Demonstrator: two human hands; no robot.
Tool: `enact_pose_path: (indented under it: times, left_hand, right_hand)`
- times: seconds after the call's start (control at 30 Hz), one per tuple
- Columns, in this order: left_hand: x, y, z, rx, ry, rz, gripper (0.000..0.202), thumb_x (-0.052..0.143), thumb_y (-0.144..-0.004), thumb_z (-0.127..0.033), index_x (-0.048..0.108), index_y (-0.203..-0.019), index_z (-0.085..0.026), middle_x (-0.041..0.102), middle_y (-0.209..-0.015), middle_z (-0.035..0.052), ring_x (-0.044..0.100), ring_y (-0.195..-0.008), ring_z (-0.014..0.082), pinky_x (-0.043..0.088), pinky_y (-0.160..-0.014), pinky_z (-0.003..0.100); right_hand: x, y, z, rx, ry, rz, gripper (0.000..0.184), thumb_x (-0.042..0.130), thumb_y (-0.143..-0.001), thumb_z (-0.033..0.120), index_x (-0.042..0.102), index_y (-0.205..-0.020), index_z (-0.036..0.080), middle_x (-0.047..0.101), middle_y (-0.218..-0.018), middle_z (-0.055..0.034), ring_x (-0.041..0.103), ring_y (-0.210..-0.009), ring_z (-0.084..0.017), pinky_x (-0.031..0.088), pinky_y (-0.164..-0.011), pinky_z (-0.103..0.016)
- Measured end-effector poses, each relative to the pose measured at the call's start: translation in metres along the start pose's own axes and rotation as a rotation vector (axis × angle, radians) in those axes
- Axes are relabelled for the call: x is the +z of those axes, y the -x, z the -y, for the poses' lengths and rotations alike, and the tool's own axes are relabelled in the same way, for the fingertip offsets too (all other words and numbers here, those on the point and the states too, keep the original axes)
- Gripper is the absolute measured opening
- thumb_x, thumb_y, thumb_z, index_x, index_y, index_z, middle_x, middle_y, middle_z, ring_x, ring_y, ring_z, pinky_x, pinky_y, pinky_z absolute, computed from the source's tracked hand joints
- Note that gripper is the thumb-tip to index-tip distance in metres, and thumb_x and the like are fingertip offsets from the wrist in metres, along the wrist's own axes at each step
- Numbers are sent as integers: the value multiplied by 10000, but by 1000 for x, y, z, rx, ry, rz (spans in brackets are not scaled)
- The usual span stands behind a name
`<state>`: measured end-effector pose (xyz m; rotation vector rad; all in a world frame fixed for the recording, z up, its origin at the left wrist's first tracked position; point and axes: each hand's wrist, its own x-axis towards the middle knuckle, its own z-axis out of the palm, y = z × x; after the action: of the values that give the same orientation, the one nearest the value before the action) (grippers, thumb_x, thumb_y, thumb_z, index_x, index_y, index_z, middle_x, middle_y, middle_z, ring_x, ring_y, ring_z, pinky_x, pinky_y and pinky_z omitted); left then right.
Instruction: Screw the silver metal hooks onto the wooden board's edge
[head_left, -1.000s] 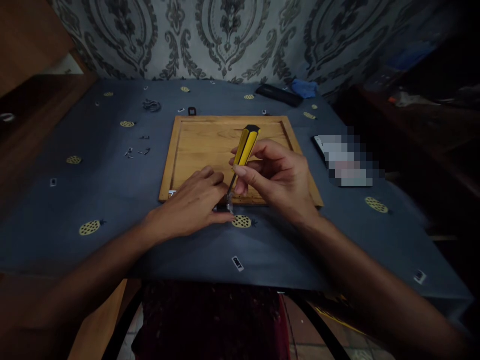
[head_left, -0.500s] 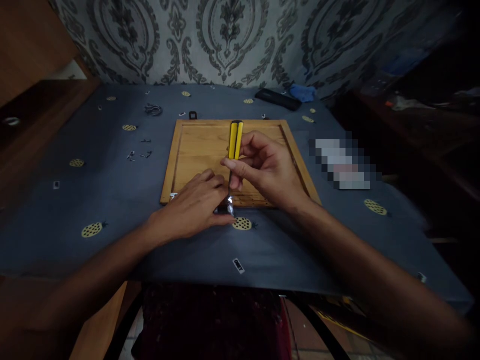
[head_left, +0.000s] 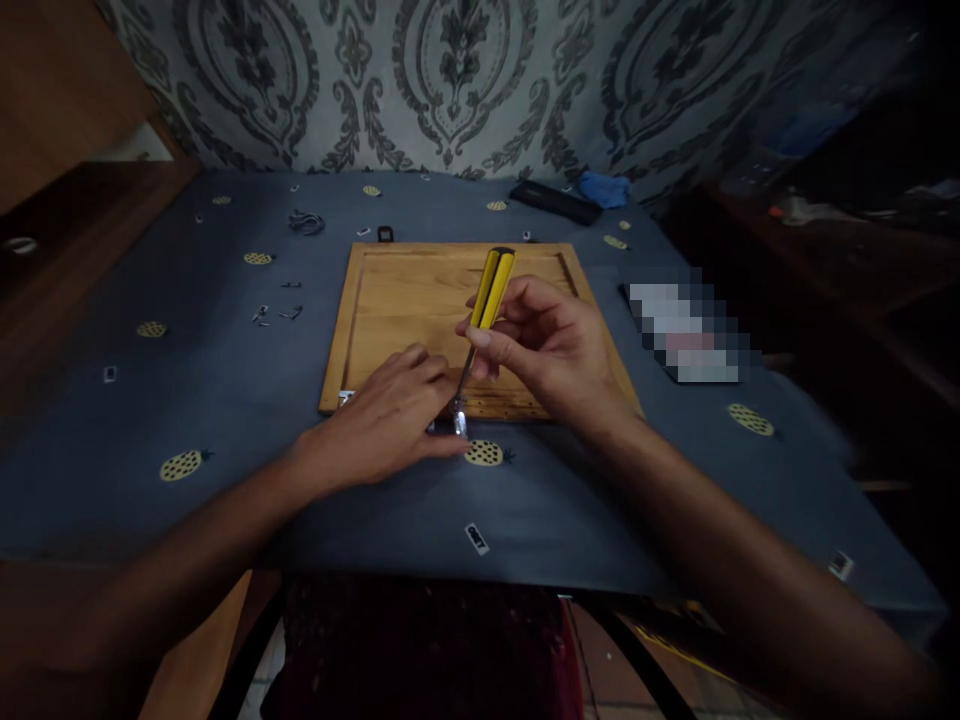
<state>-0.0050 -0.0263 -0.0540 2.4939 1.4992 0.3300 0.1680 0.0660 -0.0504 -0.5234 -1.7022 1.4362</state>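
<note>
Now 2 hands (head_left: 394,405) (head_left: 566,355), 1 scrwdrvr (head_left: 493,289), 1 wdn panel (head_left: 420,300)

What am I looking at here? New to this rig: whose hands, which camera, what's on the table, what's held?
No robot: these are one person's bare hands. All pictures come from a single camera worn on the head, looking forward and down.

The right hand holds a yellow-and-black screwdriver, tip down at a shiny metal piece by the near edge of a wooden panel. The left hand is at that same piece; its exact grip is hidden.

On the blue tablecloth, small metal parts lie left of the panel, a dark case behind it, and a pixelated object to the right.
</note>
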Motion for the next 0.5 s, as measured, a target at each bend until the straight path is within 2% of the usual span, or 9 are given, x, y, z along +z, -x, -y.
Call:
enact_pose_path:
  times: [0.17, 0.5]
  left_hand:
    - [-3, -1, -3, -13, -2, 11, 353, 734, -919, -467, 668, -1041, -142, 645, -1057, 83, 540, -1088, 281, 502, -953, 427]
    - [-3, 0, -2, -11, -11, 18, 349, 729, -923, -461, 658, -1064, -149, 646, -1088, 89, 534, -1086, 281, 490, -969, 426]
  right_hand:
    - [1, 7, 8, -32, 40, -69, 355, 881, -779, 436, 614, -925, 253, 678, -815, 30, 645, -554, -115, 543, -503, -267]
    - [5, 8, 1, -35, 39, -59, 411, 875, -755, 519, 574, -883, 271, 644, -749, 43, 619, -513, -117, 535, -462, -272]
